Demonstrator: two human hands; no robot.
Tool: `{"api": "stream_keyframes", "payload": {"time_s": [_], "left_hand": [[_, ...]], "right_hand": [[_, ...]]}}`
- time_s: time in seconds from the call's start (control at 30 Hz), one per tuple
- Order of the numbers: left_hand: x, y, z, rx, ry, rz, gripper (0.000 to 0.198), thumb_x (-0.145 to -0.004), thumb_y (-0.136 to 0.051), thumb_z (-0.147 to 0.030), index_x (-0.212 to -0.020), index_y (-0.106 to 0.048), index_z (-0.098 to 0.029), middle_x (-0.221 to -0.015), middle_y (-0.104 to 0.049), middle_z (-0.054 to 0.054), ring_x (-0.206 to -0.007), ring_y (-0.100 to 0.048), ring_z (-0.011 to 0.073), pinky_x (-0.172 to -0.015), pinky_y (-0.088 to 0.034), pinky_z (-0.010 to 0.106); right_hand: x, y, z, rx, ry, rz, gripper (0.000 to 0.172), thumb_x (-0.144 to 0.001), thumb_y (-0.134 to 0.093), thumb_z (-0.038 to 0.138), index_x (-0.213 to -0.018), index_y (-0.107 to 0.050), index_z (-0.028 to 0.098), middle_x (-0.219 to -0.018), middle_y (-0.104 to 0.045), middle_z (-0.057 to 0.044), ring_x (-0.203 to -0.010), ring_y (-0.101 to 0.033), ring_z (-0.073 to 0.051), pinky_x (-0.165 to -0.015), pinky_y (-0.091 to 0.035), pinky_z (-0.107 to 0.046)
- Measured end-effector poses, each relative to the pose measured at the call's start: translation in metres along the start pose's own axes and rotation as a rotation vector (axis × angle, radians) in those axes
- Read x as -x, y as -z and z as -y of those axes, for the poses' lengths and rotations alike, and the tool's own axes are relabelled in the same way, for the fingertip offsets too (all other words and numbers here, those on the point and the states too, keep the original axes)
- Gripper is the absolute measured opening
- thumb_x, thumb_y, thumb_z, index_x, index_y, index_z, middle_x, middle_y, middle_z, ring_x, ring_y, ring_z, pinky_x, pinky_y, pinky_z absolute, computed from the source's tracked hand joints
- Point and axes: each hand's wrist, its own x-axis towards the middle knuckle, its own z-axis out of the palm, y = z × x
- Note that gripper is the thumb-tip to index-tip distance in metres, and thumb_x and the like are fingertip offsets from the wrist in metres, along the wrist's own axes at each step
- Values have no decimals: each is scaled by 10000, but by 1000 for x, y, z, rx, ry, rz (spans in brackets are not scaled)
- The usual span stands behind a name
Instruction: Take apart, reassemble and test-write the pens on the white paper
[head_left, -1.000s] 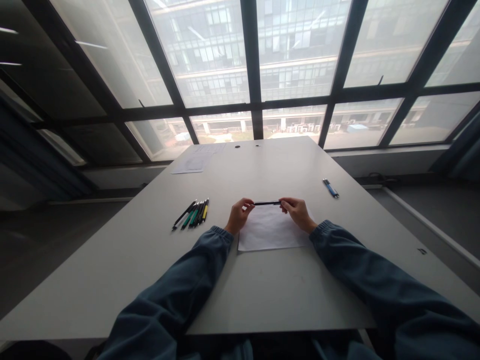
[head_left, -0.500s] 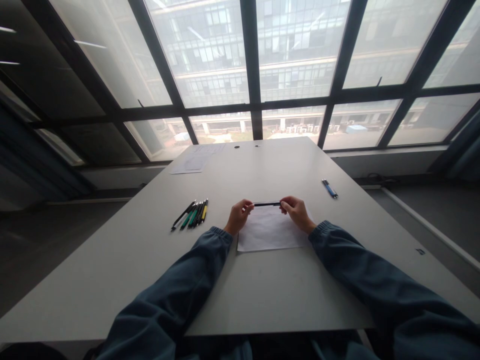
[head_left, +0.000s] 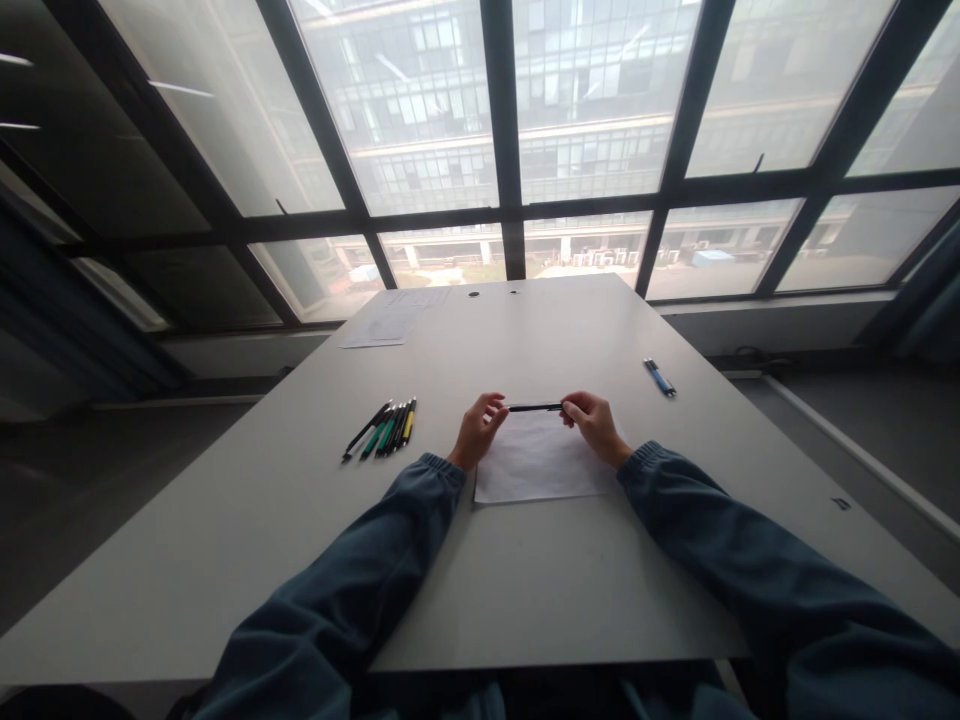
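Observation:
A slim black pen (head_left: 535, 408) lies level above the far edge of a white sheet of paper (head_left: 544, 465). My right hand (head_left: 592, 422) pinches its right end between thumb and fingers. At the left end, my left hand (head_left: 478, 430) has its thumb and fingers parted around the tip; whether they still touch it I cannot make out. Left of that hand, a fanned group of pens (head_left: 381, 430) in black, green, white and yellow rests on the table.
Two pens, one blue (head_left: 660, 377), lie together on the white table (head_left: 562, 580) at the right. Printed papers (head_left: 382, 322) are at the far left. Behind the table stand large windows (head_left: 585, 110). A small dark mark (head_left: 841, 503) shows near the right edge.
The fingers of my left hand have loosened and spread from the pen's left end. My right hand keeps its pinch, and the pen has hardly moved.

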Motion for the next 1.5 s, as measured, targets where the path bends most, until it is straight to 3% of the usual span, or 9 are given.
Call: {"api": "stream_keyframes", "payload": {"time_s": [0.13, 0.43, 0.8, 1.3, 1.5], "left_hand": [[1, -2, 1, -38, -93, -23, 330, -817, -700, -345, -1071, -554, -194, -954, -658, 39, -710, -611, 117, -530, -467, 185], [1, -2, -3, -111, -173, -37, 64, -854, -648, -228, -873, -616, -177, -812, -638, 23, -693, -611, 120, -518, -467, 184], [0, -1, 1, -124, -154, -14, 208, -905, -602, -371, -879, -641, -168, -798, -638, 28, -714, -602, 131, -559, -472, 203], [2, 1, -3, -81, -79, 68, 520, -949, -468, -527, -630, -636, -152, -606, -633, 22, -588, -592, 129, -583, -444, 228], [2, 0, 1, -56, -41, 91, 556, -949, -447, -554, -633, -656, -149, -606, -654, 32, -582, -614, 138, -617, -475, 241]], "right_hand": [[-1, 0, -3, -9, 6, 0, 255, -753, -679, 399, -803, -661, 150, -612, -657, -20, -524, -581, -132, -484, -451, -248], [-1, 0, -2, -14, 4, -9, 211, -754, -675, 355, -802, -664, 150, -599, -650, -15, -523, -585, -133, -477, -446, -245], [-2, 0, -4, -34, 6, -17, 172, -765, -663, 315, -799, -664, 146, -579, -640, -9, -518, -586, -136, -474, -437, -246], [0, 0, -1, -48, -16, 4, 170, -765, -659, 314, -809, -677, 151, -590, -643, -9, -531, -579, -135, -493, -437, -252], [0, 1, 0, -56, -9, 16, 167, -765, -665, 308, -818, -684, 151, -595, -642, -8, -547, -586, -141, -507, -445, -257]]}}
